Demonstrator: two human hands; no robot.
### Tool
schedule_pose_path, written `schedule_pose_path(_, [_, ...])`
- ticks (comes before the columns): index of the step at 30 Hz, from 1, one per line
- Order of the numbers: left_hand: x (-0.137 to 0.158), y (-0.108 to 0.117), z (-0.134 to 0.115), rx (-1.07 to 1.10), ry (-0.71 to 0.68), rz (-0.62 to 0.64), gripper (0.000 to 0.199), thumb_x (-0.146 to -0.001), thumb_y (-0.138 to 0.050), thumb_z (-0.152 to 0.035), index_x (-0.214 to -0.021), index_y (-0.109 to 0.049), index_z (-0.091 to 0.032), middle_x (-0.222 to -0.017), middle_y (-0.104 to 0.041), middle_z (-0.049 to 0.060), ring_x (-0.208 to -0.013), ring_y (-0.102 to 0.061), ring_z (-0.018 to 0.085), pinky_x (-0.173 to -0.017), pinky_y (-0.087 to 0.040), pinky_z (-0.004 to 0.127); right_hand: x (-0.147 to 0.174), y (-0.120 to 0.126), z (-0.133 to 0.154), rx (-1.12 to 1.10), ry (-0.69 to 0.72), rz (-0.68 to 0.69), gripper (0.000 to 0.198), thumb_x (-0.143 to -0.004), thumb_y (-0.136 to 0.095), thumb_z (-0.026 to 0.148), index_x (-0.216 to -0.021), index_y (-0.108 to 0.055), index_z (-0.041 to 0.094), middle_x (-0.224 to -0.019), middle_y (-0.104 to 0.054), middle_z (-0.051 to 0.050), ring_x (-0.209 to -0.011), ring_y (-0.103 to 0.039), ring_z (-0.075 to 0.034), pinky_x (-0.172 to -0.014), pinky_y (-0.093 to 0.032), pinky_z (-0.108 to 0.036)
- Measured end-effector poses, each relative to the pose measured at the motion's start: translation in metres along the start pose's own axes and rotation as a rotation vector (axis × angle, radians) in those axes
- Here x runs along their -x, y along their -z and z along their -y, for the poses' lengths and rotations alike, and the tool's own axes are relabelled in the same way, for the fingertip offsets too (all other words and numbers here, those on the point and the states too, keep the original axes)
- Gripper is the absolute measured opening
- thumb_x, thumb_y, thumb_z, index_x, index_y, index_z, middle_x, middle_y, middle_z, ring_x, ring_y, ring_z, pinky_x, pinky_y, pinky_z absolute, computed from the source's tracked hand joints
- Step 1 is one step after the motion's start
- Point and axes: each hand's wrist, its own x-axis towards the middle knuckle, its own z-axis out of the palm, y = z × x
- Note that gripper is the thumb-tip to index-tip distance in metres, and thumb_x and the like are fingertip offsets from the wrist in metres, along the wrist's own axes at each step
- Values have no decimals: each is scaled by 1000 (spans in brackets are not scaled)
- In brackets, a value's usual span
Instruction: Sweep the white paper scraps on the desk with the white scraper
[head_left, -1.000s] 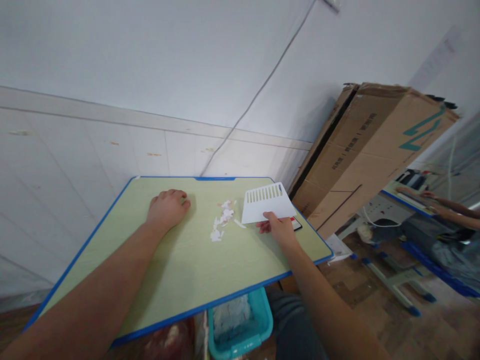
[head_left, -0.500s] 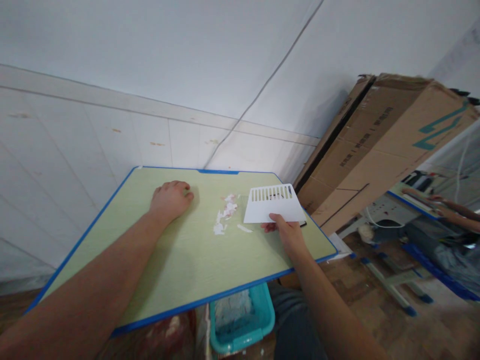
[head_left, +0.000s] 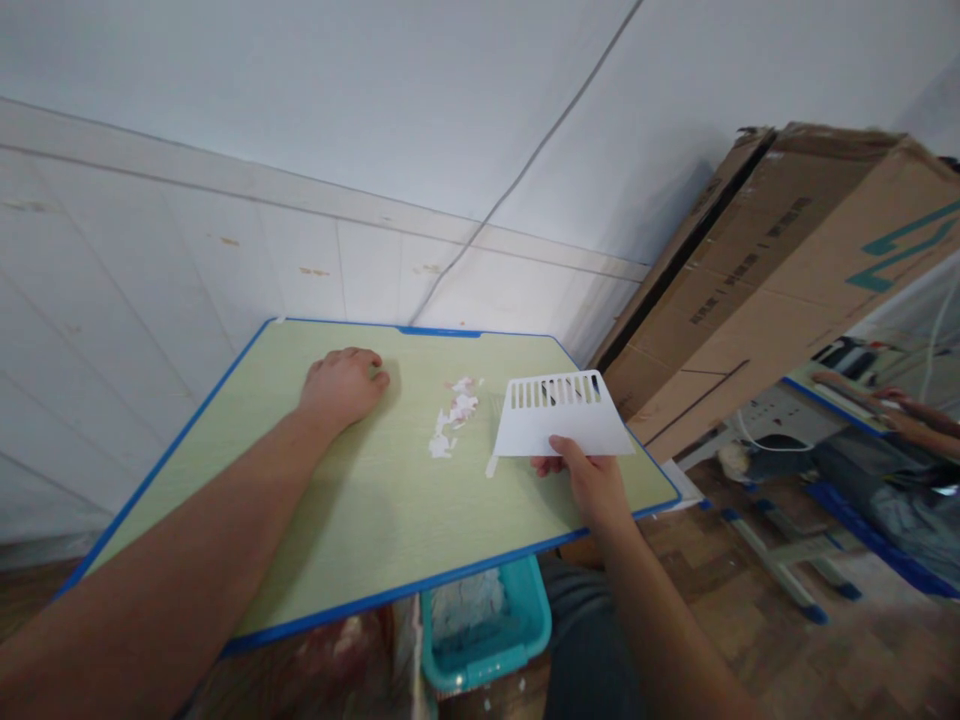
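A white paper card [head_left: 559, 428] with a row of narrow slots cut along its far edge is in my right hand [head_left: 592, 480]. My thumb lies on top of it and the fingers are underneath. Dark shapes show through some slots; what they belong to is hidden. On the tabletop, my left hand [head_left: 345, 385] rests with its fingers curled in loosely and nothing visible in them. Between the hands lie white paper scraps [head_left: 459, 410]. A thin paper strip [head_left: 491, 466] is by the card's near left corner.
The pale green table [head_left: 352, 540] has a blue rim and stands against a white wall. Below its front edge is a turquoise basket [head_left: 510, 660] with white material inside. A tall cardboard box [head_left: 750, 290] leans at the right. Another person's arms [head_left: 900, 410] show at a farther table.
The card in my right hand has shifted a little to the right. The paper strip now lies at a different angle, beside the card's corner. My left hand stays at its place on the table.
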Motion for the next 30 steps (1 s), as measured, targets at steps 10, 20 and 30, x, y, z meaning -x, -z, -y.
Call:
schedule_pose_path(10, [0, 0, -2, -2, 2, 0, 60, -108, -53, -41, -151, -87, -19, -167, -81, 19, -156, -74, 42, -133, -57, 55, 11, 5, -10, -34, 12, -56, 29, -93, -82, 44, -70, -80, 26, -65, -79, -5, -60, -72, -26, -65, -65, -38])
schedule_pose_path(20, [-1, 0, 0, 3, -13, 10, 65, -107, -48, -43, -154, -85, -17, -169, -79, 20, -157, -72, 43, -134, -56, 57, 15, 2, 1, -81, -17, -110, 19, -90, -83, 39, -76, -81, 26, -66, -80, -4, -58, -71, -25, -59, -62, -37])
schedule_pose_path(30, [0, 1, -2, -4, 6, 18, 63, -108, -49, -44, -153, -85, -20, -170, -80, 18, -158, -72, 41, -133, -56, 53, 10, 4, -4, -127, -11, -150, 21, -83, -82, 42, -72, -75, 26, -59, -73, -2, -51, -65, -22, -53, -55, -35])
